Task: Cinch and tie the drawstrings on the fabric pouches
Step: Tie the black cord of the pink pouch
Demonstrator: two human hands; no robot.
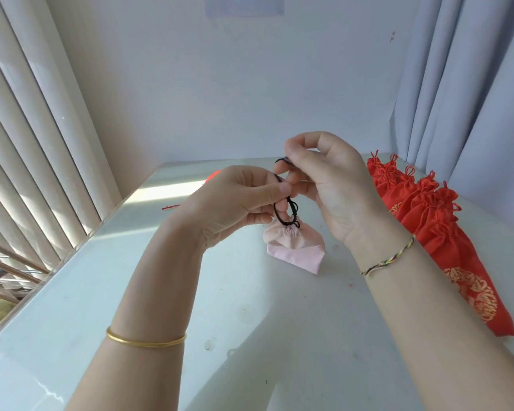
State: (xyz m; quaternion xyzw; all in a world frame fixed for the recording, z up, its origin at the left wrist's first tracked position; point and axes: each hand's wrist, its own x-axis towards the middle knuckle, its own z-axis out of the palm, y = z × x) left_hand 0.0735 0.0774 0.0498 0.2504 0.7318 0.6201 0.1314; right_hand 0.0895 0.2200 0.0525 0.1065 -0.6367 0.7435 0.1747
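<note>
- One pink pouch (294,249), its mouth gathered, sits low over the table (250,321), just under the hands; one black drawstring (281,215) rises from it in loops
- Two hands: the left hand (238,200) pinches the cord; the right hand (327,185), at 1 o'clock of it, pinches the upper loop
- Red pouches (428,215), at least five, overlap at 3 o'clock, near the table's right edge
- The left table edge runs along the blinds (42,143) at 9 o'clock; the far edge meets the wall at 12
</note>
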